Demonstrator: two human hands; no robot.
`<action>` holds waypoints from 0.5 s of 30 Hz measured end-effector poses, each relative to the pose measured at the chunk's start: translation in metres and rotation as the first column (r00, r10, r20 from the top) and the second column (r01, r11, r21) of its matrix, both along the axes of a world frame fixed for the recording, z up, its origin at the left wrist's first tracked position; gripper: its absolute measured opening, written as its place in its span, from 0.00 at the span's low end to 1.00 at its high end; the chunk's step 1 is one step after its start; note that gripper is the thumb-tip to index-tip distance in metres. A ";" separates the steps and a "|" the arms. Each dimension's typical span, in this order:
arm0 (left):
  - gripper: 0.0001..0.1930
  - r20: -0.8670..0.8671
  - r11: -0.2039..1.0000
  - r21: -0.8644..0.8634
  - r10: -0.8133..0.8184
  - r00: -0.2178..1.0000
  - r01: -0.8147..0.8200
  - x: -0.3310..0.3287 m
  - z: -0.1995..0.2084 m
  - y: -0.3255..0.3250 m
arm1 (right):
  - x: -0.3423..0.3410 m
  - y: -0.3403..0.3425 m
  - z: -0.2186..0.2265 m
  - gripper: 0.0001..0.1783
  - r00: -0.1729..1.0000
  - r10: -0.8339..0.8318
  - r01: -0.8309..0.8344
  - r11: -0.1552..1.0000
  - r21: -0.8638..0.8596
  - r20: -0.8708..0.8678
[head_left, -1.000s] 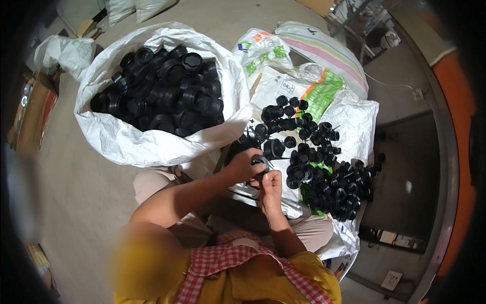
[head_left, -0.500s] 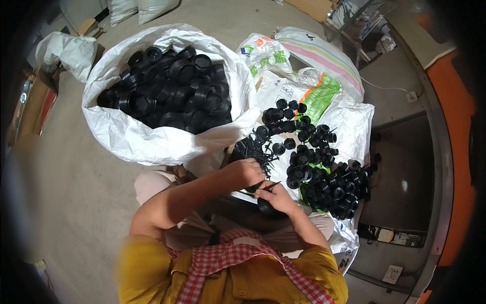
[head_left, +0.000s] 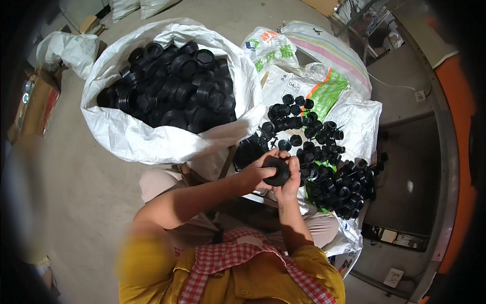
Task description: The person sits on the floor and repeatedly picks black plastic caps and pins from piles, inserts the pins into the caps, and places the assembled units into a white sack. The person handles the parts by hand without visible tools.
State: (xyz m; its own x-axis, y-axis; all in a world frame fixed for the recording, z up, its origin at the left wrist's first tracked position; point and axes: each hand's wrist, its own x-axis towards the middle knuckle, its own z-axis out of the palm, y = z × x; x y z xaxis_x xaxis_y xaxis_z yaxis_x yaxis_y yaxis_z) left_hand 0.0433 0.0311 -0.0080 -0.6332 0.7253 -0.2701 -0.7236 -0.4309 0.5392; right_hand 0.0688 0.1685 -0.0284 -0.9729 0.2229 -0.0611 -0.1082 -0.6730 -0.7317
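Note:
Between my two hands is a black ribbed round plastic cap with a dark opening (head_left: 281,176). My left hand (head_left: 257,175) wraps its near-left side, thumb pressed over the rim. On the other side my right hand (head_left: 290,186) grips it, fingers curled along the edge. Just beyond my left hand lies a heap of thin black plastic pins (head_left: 249,152), partly hidden by the hand. Several small black plastic pieces with stems (head_left: 344,185) are piled to the right of my right hand.
A large white woven sack (head_left: 124,144) full of black ribbed caps (head_left: 174,88) stands at the far left. White and green plastic sacks (head_left: 331,96) lie under the small pieces. A striped bag (head_left: 331,48) sits behind, and a dark cabinet (head_left: 410,172) stands at the right.
Both hands have lifted and moved slightly away from my body. The black cap, held low before, is now raised with its round opening facing up. The thin pointed piece at my right hand no longer shows.

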 end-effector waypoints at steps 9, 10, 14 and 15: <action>0.23 -0.934 0.609 -0.045 -0.307 -0.183 -0.792 -0.032 0.052 -0.040 | -0.037 0.075 -0.114 0.25 0.980 -0.094 -0.179 -0.063 0.982 0.173; 0.25 -0.946 0.471 -0.004 -0.288 -0.149 -0.882 -0.041 0.057 -0.052 | -0.036 0.075 -0.121 0.41 0.959 -0.048 -0.281 -0.061 0.958 0.279; 0.28 -0.935 0.032 -0.059 -0.351 0.044 -0.998 -0.073 0.080 -0.075 | -0.092 0.101 -0.155 0.34 0.991 0.070 -0.089 -0.269 0.959 0.112; 0.30 -0.943 -0.007 -0.088 -0.321 0.085 -0.996 -0.076 0.077 -0.073 | -0.118 0.104 -0.158 0.31 0.994 0.020 -0.093 -0.305 0.948 0.104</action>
